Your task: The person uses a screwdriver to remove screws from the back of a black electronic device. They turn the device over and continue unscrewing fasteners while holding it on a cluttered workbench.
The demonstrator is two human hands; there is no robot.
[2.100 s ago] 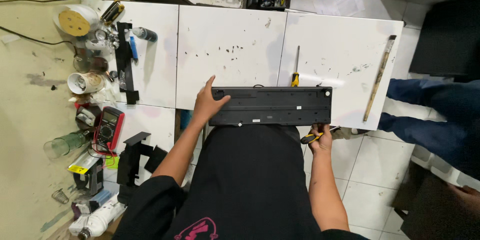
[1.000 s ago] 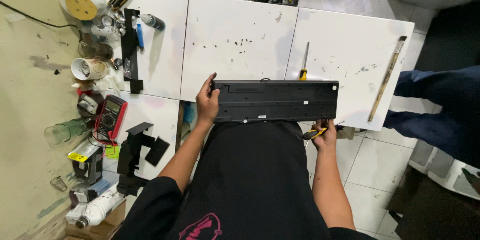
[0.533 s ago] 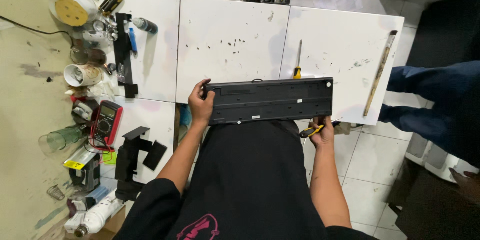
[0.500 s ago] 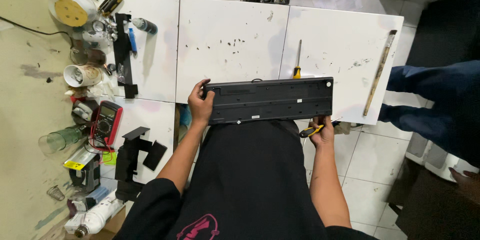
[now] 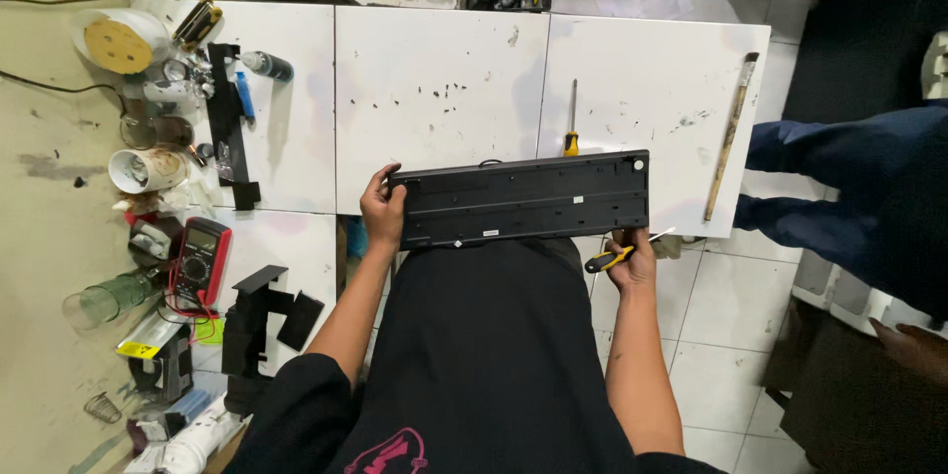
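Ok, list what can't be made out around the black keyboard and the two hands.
- Head view: the key side of the long black plastic keyboard faces down, hidden by its own back.
- The tip of the yellow-and-black screwdriver in the right hand is too thin to identify.
- The left hand covers the keyboard's left end.
- The small white label on the keyboard's back is too small to read.

Bright even light, sharp, soft shadows

Repair workshop. Stained white tile bench (image 5: 444,89), red multimeter (image 5: 200,262), loose screwdriver (image 5: 572,118), sanding disc (image 5: 118,44), tool clutter along bench edge, upturned black keyboard (image 5: 520,199) under repair.
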